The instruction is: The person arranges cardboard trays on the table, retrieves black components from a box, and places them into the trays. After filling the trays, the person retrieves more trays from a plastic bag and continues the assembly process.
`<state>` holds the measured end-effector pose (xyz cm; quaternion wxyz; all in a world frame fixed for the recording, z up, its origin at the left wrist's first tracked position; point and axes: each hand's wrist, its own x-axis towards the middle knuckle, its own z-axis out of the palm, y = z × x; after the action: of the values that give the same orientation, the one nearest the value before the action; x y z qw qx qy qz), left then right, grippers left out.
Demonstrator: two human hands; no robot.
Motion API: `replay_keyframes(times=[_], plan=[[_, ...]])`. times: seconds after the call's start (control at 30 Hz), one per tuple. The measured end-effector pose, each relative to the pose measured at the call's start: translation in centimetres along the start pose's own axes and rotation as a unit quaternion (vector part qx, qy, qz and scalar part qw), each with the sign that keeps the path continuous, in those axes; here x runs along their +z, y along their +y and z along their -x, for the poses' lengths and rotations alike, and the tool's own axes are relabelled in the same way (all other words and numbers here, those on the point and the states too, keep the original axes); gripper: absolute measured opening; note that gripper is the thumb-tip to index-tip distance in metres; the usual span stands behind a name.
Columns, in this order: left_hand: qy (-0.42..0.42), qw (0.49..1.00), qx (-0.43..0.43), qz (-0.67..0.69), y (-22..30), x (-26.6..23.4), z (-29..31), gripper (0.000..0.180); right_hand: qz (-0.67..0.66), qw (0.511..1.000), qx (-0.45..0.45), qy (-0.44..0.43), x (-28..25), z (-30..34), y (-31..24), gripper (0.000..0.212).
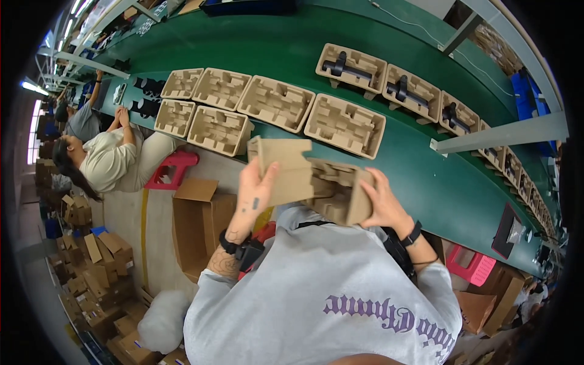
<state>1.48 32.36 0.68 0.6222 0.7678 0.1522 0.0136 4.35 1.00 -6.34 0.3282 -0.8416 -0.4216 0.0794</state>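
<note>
Left tray [289, 173] and right tray [359, 201] held up by the near edge of the green bench [420, 182]

Right here, just over the person's lap, the two brown moulded trays are off the bench and tipped on edge. The left one shows a plain, notched face and overlaps the other's rim; I can't tell whether they touch. The right one shows its shadowed hollows.

The left hand [252, 190] is partly closed on its tray's outer side, thumb pressed along the near face, most of the fingers hidden. The right hand [387, 201] is curled round the outer end of the other tray, fingers over the top edge, thumb lower down.

Just beyond them, six similar trays [277, 103] lie hollows up on the bench, most of them packed close in two rows. Toward the far right runs a long line of filled trays [412, 91], the nearer ones each bearing a black part [347, 67].

To the left, a seated co-worker [112, 161] in a pale top sits by a pink stool [173, 170], near more black pieces [146, 108] on the bench. An open cardboard box [204, 231] stands on the floor, with a heap of cartons [100, 267] farther left.
</note>
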Motion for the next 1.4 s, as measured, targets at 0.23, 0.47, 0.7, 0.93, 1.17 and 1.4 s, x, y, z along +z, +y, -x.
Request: replay_keyframes(times=[0.23,0.47,0.7,0.93,1.17,1.4], plan=[[-0.018,0.885,0.044,-0.464,-9.6,0.8,-2.8,0.018,-0.109,0.956,0.242,0.126,8.3,9.6,5.1,0.099],[-0.123,0.883,0.043,-0.451,-12.5,7.7,-6.0,0.023,-0.179,0.920,0.312,0.154,10.3,6.8,4.6,0.066],[-0.199,0.856,0.120,-0.463,-13.2,6.7,-7.2,0.031,-0.238,0.912,0.317,0.107,9.0,4.3,5.2,0.043],[-0.092,0.897,0.211,-0.377,-12.8,4.2,-6.5,0.024,-0.206,0.916,0.336,0.075,10.1,3.9,5.4,0.042],[0.402,0.830,0.070,-0.380,-20.3,-8.0,-7.0,0.052,-0.304,0.842,0.369,0.249,10.9,9.0,6.3,0.057],[0.296,0.937,-0.107,0.153,-27.9,-16.5,-11.4,0.037,-0.432,0.567,0.353,0.606,1.0,2.5,-2.4,0.051]])
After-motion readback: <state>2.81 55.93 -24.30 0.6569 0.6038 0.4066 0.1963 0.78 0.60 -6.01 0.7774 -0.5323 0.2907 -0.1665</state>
